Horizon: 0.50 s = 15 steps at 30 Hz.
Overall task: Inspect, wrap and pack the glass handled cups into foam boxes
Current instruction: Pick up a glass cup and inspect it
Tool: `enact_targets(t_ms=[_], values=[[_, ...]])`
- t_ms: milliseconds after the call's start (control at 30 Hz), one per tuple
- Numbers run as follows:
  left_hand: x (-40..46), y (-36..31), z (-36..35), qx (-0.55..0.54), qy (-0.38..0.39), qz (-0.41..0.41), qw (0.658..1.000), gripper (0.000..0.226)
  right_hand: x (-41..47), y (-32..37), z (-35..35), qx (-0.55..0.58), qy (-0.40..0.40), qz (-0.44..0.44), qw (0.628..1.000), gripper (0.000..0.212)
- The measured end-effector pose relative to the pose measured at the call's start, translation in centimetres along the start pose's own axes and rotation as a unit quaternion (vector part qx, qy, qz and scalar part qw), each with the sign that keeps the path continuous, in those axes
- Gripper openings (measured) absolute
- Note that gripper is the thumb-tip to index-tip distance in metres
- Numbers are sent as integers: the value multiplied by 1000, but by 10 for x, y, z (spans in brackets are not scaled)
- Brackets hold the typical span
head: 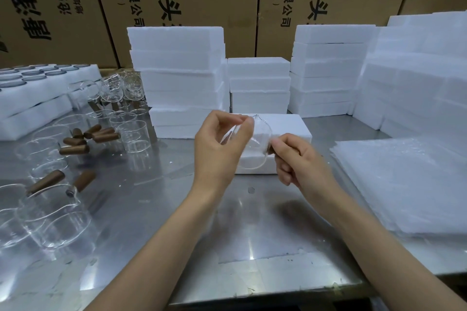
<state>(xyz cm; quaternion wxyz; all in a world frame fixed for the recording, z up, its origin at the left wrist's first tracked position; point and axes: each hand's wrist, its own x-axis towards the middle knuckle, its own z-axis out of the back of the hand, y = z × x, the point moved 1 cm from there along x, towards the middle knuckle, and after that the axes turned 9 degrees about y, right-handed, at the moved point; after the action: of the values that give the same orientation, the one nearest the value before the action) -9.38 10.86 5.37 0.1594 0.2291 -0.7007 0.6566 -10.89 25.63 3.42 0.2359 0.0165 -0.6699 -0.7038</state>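
Head view: glass cup (255, 144) held up over the steel table (161, 247), dead centre. Left hand (219, 144) pinches its rim at 10 o'clock; right hand (295, 159) grips the brown handle at 3 o'clock. Closed foam box (285, 126) lies just behind. More cups (50, 222) at 9 o'clock, foam sheets (404, 184) at 3, stacked foam boxes (177, 73) at 12.
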Motion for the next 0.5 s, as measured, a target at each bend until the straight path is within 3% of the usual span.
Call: enact_targets(t_ms=[67,233,300,400,500], values=[[3,1,2,-39,15,10,999,19,1,1,1,-21,-20,17,999,24],[4,7,-2,49,100,90,990,69,0,2,0,-82,-72,111,988,17],[4,8,-2,77,118,99,985,68,-1,1,0,-142,-98,145,974,12],[4,10,1,99,136,102,981,62,-1,-4,1,-308,-140,172,925,14],[6,11,4,95,133,102,981,61,1,-8,2,-412,-136,138,891,19]])
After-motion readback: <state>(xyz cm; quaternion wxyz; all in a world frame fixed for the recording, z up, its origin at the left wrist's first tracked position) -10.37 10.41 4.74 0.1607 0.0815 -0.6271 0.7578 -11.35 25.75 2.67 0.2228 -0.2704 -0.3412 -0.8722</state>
